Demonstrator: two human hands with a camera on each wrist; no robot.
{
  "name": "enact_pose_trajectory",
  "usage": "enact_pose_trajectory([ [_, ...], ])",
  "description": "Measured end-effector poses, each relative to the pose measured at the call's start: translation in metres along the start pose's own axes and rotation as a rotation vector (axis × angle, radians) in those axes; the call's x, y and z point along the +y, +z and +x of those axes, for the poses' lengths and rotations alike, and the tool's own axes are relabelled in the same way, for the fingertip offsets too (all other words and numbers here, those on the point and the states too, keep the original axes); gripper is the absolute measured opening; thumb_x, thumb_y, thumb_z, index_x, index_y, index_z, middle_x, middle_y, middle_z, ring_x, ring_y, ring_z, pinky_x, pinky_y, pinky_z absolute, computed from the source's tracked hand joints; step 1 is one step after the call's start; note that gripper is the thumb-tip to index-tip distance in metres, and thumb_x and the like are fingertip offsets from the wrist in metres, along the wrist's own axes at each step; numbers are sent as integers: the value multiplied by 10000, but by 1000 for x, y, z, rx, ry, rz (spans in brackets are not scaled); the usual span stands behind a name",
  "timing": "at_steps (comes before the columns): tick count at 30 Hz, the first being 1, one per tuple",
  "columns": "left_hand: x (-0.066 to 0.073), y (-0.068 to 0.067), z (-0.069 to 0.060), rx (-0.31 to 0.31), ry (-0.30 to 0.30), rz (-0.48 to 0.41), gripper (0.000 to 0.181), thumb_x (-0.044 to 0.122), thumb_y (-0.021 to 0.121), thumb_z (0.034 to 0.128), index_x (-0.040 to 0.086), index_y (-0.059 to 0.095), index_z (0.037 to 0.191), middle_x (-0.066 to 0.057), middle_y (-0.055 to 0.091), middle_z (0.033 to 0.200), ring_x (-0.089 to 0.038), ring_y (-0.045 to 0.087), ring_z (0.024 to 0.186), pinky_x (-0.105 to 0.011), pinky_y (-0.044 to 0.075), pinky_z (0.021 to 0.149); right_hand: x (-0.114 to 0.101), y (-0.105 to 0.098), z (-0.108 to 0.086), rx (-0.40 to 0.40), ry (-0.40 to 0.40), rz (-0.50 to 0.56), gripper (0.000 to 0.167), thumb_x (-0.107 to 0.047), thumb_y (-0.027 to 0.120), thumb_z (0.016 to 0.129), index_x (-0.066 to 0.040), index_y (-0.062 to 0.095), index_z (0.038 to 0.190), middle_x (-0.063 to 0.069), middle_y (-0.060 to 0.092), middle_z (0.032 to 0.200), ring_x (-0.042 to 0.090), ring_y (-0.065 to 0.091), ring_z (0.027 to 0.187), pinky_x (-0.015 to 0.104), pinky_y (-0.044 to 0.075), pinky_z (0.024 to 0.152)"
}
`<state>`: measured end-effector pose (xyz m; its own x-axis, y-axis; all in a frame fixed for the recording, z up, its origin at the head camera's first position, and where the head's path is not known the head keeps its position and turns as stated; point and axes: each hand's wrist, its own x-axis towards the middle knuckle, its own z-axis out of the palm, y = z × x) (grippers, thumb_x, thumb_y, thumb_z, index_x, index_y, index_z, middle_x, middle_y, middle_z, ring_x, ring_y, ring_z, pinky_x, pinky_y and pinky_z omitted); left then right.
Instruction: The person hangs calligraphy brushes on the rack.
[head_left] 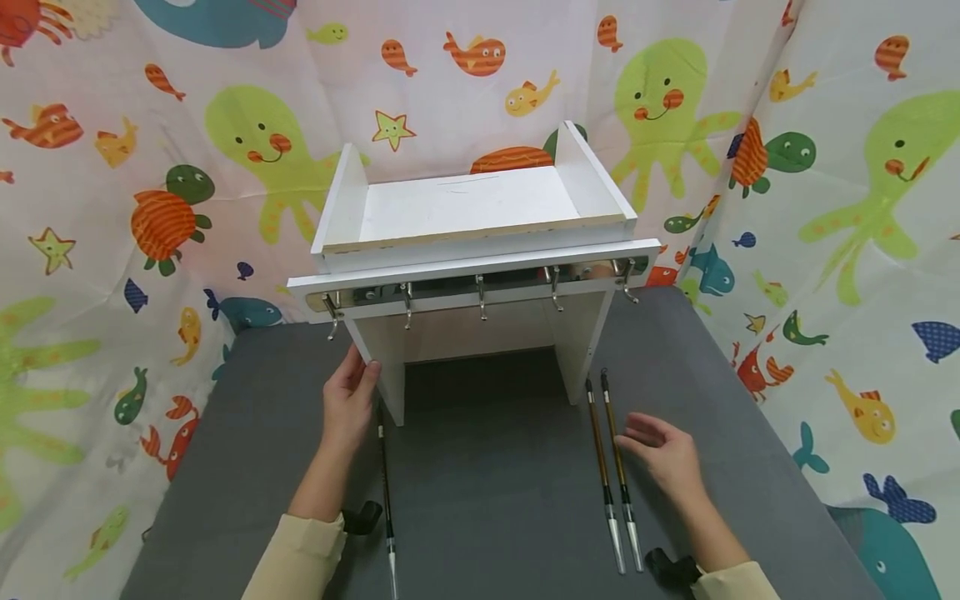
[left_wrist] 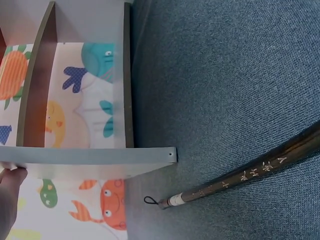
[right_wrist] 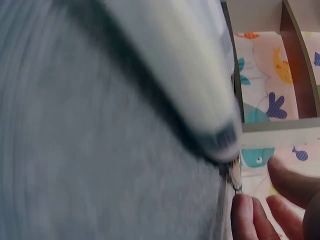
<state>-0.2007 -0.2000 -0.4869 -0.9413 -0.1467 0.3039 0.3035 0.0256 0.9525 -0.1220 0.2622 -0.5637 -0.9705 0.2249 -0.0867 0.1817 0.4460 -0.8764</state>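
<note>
A white shelf unit [head_left: 480, 250] with a row of metal hooks [head_left: 481, 292] stands on the grey surface. Against its left side panel [head_left: 382, 358] rests my left hand [head_left: 347, 402], thumb near the panel's front edge; the left wrist view shows the thumb [left_wrist: 11, 192] at the panel's outer face [left_wrist: 90, 167]. My right hand [head_left: 663, 458] is beside two brushes [head_left: 597, 442] [head_left: 617, 467], fingers and thumb apart; whether a fingertip touches the nearer brush I cannot tell. In the right wrist view the fingers [right_wrist: 250, 215] appear near a blurred brush [right_wrist: 175, 75].
Another brush [head_left: 386, 492] lies near my left forearm, its dark handle [left_wrist: 240, 177] large in the left wrist view. A curtain [head_left: 442, 92] with sea animals surrounds the back and sides of the grey surface [head_left: 495, 500]. The shelf's open top tray [head_left: 472, 200] faces up.
</note>
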Motion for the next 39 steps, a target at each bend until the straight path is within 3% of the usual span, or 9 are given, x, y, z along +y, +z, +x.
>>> enact_pose_trajectory([
  [7,0,-1,1,-11,13,11,538,46,587,1011,67,430,1525,-162,465,1536,-144,531,1340,-149,480,999,1,6,2,16,43,-23,511,-263,820,870,-39,656,1299,170,711,1236,-53,669,924,85,499,740],
  [11,-1,-2,1,-7,10,28,537,45,591,1008,84,443,1522,-148,481,1529,-157,534,1339,-154,488,991,2,9,2,24,43,-59,489,-262,838,849,-41,682,1256,162,738,1171,100,723,958,118,514,717],
  [15,-1,-1,0,-10,12,20,539,50,603,1002,88,451,1518,-143,490,1523,-83,556,1301,-168,497,990,2,11,1,36,37,-99,471,-294,865,816,-35,716,1180,146,761,1088,192,734,930,178,531,680],
  [24,-3,-3,2,0,6,18,542,48,613,995,87,457,1513,-154,501,1510,-1,585,1232,-165,507,972,-4,15,1,46,37,-192,436,-334,899,763,-30,753,1039,106,775,937,147,721,779,235,519,613],
  [30,-1,-5,1,-5,-15,55,539,79,604,1007,97,444,1521,-136,500,1516,15,579,1225,-142,500,965,-5,16,1,29,34,-212,350,-238,870,798,-15,748,1039,117,774,930,202,737,804,262,532,612],
  [35,-1,-5,2,-1,1,42,532,56,612,999,59,455,1507,-163,509,1499,30,591,1201,-145,504,962,-5,13,5,-2,39,-251,283,-215,828,829,-33,770,1038,78,783,911,146,714,772,297,543,654],
  [39,-2,-5,2,-1,15,30,528,55,616,996,37,460,1500,-206,503,1489,25,602,1191,-146,511,950,-5,8,5,-27,73,-215,290,-206,814,837,-19,772,1055,79,788,920,124,716,774,288,540,666],
])
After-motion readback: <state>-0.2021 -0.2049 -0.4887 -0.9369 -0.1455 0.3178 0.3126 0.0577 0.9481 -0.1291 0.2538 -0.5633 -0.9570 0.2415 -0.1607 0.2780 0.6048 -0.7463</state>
